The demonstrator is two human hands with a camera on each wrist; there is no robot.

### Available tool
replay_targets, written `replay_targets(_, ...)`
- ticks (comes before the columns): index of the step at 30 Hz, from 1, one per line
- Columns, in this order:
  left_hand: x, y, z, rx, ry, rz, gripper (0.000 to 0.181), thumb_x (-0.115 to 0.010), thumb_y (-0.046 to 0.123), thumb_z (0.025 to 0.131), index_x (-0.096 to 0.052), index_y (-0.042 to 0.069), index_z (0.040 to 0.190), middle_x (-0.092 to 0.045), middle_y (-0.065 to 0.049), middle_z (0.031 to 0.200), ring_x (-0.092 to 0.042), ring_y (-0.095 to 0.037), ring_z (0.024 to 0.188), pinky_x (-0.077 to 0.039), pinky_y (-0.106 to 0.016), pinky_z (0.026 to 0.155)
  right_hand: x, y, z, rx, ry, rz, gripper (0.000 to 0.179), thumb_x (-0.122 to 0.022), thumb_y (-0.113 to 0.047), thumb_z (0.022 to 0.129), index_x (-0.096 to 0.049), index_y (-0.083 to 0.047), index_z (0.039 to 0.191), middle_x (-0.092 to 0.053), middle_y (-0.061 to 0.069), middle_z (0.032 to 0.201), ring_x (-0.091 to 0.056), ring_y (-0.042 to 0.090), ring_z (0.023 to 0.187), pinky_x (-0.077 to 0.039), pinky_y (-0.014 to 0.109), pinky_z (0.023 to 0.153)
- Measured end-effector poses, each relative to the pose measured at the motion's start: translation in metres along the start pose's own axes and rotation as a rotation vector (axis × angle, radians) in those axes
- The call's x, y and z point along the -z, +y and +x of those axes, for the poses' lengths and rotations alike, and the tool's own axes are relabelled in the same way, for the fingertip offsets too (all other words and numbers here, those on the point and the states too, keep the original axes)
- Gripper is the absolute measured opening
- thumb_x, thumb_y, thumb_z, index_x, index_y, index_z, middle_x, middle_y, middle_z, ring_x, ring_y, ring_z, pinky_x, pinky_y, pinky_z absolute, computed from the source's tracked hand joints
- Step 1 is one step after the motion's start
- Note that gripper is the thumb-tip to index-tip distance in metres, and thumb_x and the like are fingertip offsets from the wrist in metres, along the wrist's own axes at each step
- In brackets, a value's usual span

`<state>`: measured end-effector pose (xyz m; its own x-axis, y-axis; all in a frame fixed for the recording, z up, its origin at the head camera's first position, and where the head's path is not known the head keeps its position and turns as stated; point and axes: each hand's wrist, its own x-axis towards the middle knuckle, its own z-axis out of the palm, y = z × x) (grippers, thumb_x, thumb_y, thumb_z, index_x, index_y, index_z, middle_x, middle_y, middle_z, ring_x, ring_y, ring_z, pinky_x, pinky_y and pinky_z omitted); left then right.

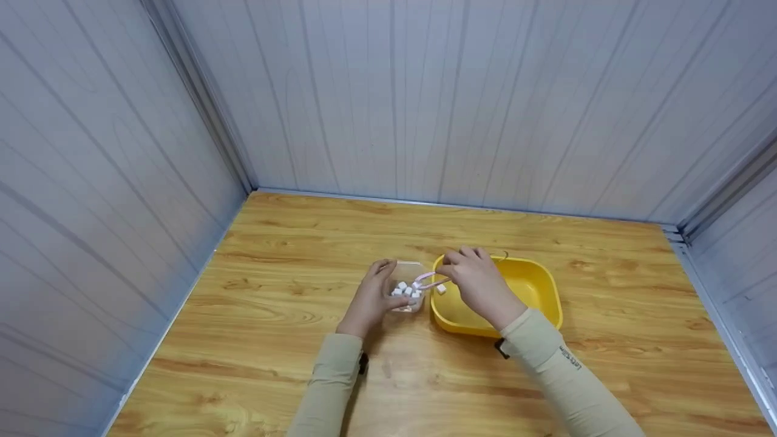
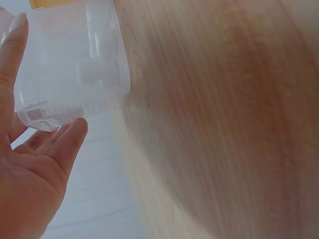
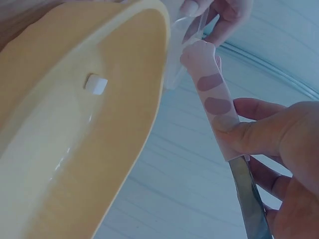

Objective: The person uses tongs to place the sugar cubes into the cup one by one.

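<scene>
A clear plastic container (image 2: 60, 59) stands on the table, and my left hand (image 1: 370, 301) grips its side with thumb and fingers. Several small white cubes (image 1: 407, 291) lie inside it. To its right is a yellow basin (image 1: 556, 297) with one white cube (image 3: 96, 84) in it. Above the basin's left part, my right hand (image 1: 478, 280) pinches a pair of tongs (image 3: 214, 99) with pink paw-shaped tips and a metal body. The tips reach into the container among the cubes; whether they hold one I cannot tell.
The wood-grain table (image 1: 291, 255) extends around both containers. Pale panel walls (image 1: 388, 103) enclose it at the back and on the sides. The basin's left rim stands close beside the clear container.
</scene>
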<state>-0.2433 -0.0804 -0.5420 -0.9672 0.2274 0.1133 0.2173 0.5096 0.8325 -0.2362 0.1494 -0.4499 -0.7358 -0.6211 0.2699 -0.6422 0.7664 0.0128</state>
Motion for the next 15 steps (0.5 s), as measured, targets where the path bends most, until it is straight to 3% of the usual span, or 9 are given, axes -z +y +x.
replay_targets(15,-0.0008,-0.002,0.0014,0.012,0.004,0.008,0.094,-0.083,0.036,0.07,-0.038,0.005,0.146,-0.034,-0.008,0.148,-0.033,-0.024,0.135,-0.031,-0.035,0.109,-0.0023,-0.0026,-0.0007,0.007,-0.005,-0.007,0.03,-0.071,0.002,0.083,-0.074,-0.017,0.105,-0.061,-0.001,0.102,-0.05,0.021,0.094,-0.04,0.038,0.078)
